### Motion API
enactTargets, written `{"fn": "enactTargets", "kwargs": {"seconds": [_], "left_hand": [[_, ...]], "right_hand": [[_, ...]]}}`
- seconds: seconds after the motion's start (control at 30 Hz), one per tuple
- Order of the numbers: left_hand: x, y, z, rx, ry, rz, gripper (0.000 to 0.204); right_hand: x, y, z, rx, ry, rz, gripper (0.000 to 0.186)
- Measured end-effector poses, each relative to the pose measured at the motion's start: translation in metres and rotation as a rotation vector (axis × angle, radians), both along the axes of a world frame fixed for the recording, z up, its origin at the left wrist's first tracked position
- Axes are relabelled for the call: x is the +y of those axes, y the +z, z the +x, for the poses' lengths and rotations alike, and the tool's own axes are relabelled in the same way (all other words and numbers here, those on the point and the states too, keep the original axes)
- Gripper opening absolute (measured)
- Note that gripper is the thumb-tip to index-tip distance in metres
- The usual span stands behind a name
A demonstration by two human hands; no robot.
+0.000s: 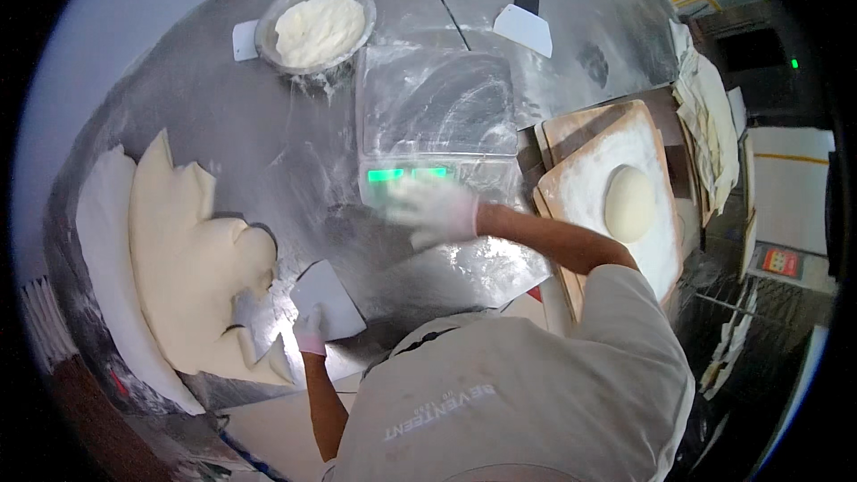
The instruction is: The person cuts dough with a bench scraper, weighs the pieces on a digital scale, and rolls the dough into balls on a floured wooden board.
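Note:
My left hand, in a white glove, grips a white flat scraper near the bottom of the steel table, beside a big cut sheet of pale dough on white cloth at the left. My right hand, gloved and blurred by motion, reaches over the front of the digital scale, fingers spread with nothing visible in them; whether it touches the scale I cannot tell. The scale's green displays glow and its flour-dusted platform holds no dough. To the right, a smooth oval dough ball lies on a floured wooden board.
A metal bowl of white flour-like mass stands at the back, partly over a white scraper. Another scraper lies back right. Folded cloths hang at the right table edge, near white-fronted equipment.

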State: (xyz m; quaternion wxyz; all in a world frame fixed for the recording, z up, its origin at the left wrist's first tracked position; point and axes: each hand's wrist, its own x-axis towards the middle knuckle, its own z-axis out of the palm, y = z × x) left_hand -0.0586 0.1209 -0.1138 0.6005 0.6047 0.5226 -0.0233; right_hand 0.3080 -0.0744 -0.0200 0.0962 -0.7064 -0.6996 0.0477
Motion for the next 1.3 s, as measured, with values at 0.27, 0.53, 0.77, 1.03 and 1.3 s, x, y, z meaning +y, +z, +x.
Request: {"fn": "enactTargets", "kwargs": {"seconds": [0.27,0.53,0.77,1.03,1.3], "left_hand": [[-0.002,0.018,0.007,0.042,-0.017,0.082,0.037],[0.006,0.026,0.017,0.139,-0.128,0.139,0.037],[0.014,0.039,0.029,0.109,0.02,-0.035,0.038],[0.02,0.017,0.015,-0.013,0.027,0.017,0.033],[0.01,0.0,-0.008,0.064,-0.014,-0.002,0.042]], "right_hand": [[-0.067,0.009,0.059,-0.038,-0.503,0.106,0.044],[0.033,-0.005,0.063,0.2,-0.431,0.2,0.051],[0.254,-0.022,0.171,0.18,-0.576,-0.128,0.055],[0.333,-0.139,0.214,-0.102,-0.331,-0.529,0.051],[0.14,0.012,0.124,0.798,-0.438,-0.174,0.033]]}}
